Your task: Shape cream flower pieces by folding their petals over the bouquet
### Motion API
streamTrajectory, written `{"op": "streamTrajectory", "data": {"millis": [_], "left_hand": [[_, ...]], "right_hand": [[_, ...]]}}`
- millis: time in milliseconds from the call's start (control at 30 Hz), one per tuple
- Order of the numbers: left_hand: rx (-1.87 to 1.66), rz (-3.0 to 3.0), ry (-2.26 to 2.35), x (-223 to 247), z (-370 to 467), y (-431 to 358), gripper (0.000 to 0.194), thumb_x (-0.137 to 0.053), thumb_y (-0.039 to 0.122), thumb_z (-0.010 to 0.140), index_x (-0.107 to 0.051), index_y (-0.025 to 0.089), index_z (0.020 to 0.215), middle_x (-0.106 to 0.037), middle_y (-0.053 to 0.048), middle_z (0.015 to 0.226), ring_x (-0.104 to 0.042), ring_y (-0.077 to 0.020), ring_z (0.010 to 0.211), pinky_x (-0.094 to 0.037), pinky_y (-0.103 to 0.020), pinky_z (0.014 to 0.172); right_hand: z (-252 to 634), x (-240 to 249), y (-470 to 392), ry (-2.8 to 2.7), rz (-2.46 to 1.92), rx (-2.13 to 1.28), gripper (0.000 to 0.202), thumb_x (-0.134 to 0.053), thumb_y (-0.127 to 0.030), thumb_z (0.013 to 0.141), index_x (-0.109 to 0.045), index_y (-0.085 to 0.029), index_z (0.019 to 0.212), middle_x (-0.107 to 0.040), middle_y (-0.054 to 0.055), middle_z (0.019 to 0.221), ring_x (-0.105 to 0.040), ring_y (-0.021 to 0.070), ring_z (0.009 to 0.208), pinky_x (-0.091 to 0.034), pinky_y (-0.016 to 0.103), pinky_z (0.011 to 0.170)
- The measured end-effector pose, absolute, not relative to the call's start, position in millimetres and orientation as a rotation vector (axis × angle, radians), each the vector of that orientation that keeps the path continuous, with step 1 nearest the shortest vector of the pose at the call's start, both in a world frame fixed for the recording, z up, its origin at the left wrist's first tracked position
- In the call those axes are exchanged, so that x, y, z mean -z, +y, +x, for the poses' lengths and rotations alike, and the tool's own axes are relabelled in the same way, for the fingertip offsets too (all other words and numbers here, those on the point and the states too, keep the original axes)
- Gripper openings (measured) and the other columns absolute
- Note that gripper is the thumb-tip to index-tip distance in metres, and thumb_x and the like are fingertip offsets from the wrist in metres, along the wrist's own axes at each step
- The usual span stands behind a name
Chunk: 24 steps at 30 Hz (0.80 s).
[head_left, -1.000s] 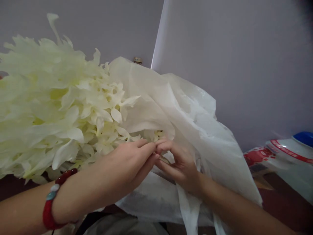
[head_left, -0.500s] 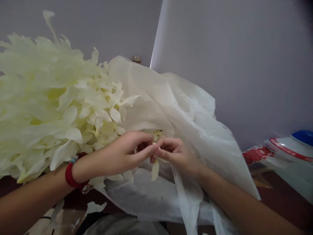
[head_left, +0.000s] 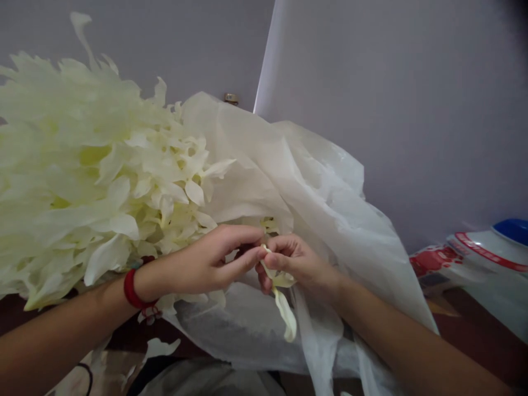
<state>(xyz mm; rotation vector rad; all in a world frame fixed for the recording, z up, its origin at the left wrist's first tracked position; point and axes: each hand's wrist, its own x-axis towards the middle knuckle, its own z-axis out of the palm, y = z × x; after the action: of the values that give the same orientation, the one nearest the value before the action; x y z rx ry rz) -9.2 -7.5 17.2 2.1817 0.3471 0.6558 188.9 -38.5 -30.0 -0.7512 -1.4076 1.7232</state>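
My left hand (head_left: pixel 229 256) and my right hand (head_left: pixel 295 261) meet fingertip to fingertip above a white plastic bag (head_left: pixel 334 214). Between them is a cream petal piece (head_left: pixel 285 316), its twisted lower end hanging below my right fingers. My right thumb and fingers pinch it near the middle. The left thumb and forefinger are closed at its upper end; the exact contact is partly hidden. A large heap of similar pale cream petals (head_left: pixel 119 225) lies to the left, just beyond my left forearm. A few more petals show in the bag's opening behind the hands.
At the right stands a white container with a blue lid (head_left: pixel 511 231) and a red band, beside a red-and-white packet (head_left: pixel 437 258). Loose petals (head_left: pixel 160 348) lie near the dark red table edge. A grey wall rises behind, with a small gold-coloured object (head_left: pixel 231 99) by it.
The petal piece between my hands has turned and now hangs lower and further right, showing more of its length. My left wrist has shifted slightly right. The heap and bag stay put.
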Motion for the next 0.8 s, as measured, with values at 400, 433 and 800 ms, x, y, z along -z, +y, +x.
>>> {"op": "streamTrajectory", "data": {"millis": [400, 433, 800], "left_hand": [[-0.647, 2.256, 0.398, -15.4, -8.6, -4.8, 0.035, -0.048, 0.025, 0.102, -0.051, 0.017, 0.068, -0.050, 0.005, 0.060, -0.041, -0.0082, 0.054, -0.029, -0.021, 0.051], [-0.639, 2.262, 0.405, -14.6, -7.7, -5.1, 0.033, -0.049, 0.022, 0.100, -0.049, 0.018, 0.067, -0.049, 0.005, 0.060, -0.040, -0.0080, 0.054, -0.029, -0.020, 0.051], [-0.641, 2.267, 0.541, -8.8, -4.3, -5.4, 0.031, -0.047, 0.019, 0.092, -0.042, 0.019, 0.061, -0.041, 0.006, 0.055, -0.035, -0.0072, 0.050, -0.025, -0.020, 0.048]], "right_hand": [[184.5, 26.8, -42.0, -1.439, -0.810, -1.547, 0.038, -0.088, -0.047, 0.075, -0.062, -0.021, 0.067, -0.067, -0.003, 0.063, -0.063, 0.0127, 0.061, -0.052, 0.027, 0.064], [184.1, 25.8, -43.4, -1.442, -0.817, -1.548, 0.037, -0.088, -0.046, 0.075, -0.062, -0.020, 0.067, -0.067, -0.002, 0.063, -0.063, 0.0129, 0.060, -0.052, 0.027, 0.063], [184.1, 23.0, -45.1, -1.583, -0.933, -1.321, 0.035, -0.082, -0.047, 0.081, -0.064, -0.020, 0.069, -0.064, -0.001, 0.067, -0.056, 0.0135, 0.064, -0.045, 0.027, 0.064]]}}
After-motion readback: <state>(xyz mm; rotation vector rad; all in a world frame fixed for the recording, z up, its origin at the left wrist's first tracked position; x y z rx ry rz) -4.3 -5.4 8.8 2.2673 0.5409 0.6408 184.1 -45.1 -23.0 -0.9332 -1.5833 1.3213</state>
